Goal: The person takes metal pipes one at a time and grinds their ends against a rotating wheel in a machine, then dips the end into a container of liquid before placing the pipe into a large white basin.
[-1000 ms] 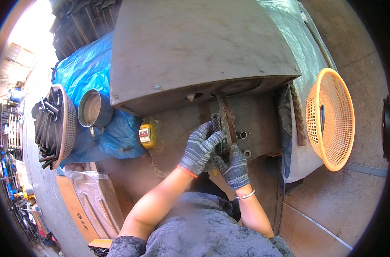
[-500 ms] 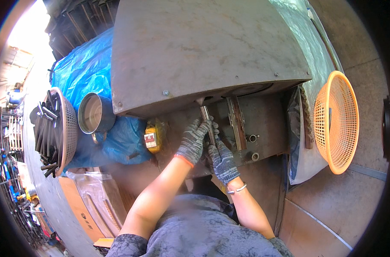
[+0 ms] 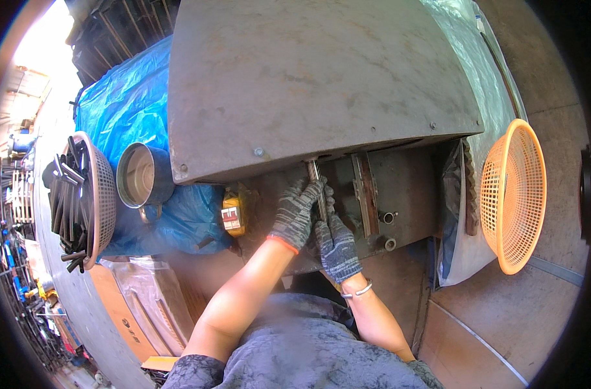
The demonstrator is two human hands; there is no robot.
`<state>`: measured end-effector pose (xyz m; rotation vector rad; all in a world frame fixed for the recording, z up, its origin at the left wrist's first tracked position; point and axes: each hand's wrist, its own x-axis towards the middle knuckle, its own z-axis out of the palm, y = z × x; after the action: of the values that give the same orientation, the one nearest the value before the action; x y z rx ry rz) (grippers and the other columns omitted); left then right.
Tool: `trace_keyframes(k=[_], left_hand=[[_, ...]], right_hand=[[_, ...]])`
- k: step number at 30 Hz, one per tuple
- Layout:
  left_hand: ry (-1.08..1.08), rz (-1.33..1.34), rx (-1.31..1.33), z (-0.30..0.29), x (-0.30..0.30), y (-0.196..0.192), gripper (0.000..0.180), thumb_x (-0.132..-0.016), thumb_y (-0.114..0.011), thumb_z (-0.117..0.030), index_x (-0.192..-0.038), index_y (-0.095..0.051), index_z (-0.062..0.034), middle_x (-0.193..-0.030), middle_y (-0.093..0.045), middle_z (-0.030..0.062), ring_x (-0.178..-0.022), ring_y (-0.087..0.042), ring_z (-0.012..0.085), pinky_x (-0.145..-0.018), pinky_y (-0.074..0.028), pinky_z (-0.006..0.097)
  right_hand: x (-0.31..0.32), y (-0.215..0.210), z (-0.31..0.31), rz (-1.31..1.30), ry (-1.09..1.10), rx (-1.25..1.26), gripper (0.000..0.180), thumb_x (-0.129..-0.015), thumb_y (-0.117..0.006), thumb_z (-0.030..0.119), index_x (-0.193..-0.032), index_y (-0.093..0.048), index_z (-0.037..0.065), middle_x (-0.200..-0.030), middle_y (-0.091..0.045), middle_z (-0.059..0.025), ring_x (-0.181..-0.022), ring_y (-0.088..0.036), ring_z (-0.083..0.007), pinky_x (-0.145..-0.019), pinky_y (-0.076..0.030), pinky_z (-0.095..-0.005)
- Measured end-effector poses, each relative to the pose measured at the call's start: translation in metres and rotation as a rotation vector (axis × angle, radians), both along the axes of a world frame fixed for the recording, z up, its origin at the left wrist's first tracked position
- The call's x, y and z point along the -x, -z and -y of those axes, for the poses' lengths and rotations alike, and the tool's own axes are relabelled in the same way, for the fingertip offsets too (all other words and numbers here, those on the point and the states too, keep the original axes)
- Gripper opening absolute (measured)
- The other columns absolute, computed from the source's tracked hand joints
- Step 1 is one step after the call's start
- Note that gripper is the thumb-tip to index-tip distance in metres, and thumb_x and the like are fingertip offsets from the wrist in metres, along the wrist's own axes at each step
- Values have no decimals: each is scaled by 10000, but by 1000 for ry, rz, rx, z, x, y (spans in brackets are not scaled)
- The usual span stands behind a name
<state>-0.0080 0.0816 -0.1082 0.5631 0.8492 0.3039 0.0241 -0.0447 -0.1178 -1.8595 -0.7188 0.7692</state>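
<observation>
Both my hands, in grey knitted gloves, are closed around a short shiny metal tube (image 3: 314, 170). My left hand (image 3: 298, 211) wraps it from the left, its glove edged in orange at the wrist. Lower down on the right, my right hand (image 3: 338, 243) grips the tube's near part. The tube's far end reaches under the front edge of a big grey metal machine cover (image 3: 321, 71), where its tip is hidden. To the right of my hands runs a rusty metal rail (image 3: 366, 194) beneath the cover.
An orange plastic basket (image 3: 512, 194) stands at the right. On the left, a light basket (image 3: 104, 201) holds many dark tubes beside a metal mug (image 3: 143, 175) on blue plastic sheeting (image 3: 123, 97). A yellow box-like item (image 3: 234, 212) lies left of my hands; cardboard (image 3: 123, 311) is below.
The view has shifted slightly, so the machine and basket sit a little lower at the right. Both hands keep their hold on the tube, whose far end now shows less below the cover.
</observation>
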Motion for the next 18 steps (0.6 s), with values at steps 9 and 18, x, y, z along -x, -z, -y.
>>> trace_keyframes(k=[9, 18], left_hand=[[9, 7, 10, 0, -1, 3, 216, -940, -592, -198, -1059, -618, -20, -938, -663, 123, -826, -634, 221, -766, -534, 341], [-90, 387, -54, 22, 66, -27, 304, -950, -583, -194, -1209, -553, -35, -1108, -638, 97, -1049, -600, 205, -931, -484, 334]], right_hand=[[-5, 10, 7, -22, 55, 23, 334, -948, -526, 143, -1239, -526, -22, -1069, -590, -147, -943, -536, -192, -839, -445, -303], [7, -53, 22, -109, 243, -255, 203, -899, -647, 122, -1061, -552, 46, -897, -548, -22, -753, -534, -96, -680, -484, -272]])
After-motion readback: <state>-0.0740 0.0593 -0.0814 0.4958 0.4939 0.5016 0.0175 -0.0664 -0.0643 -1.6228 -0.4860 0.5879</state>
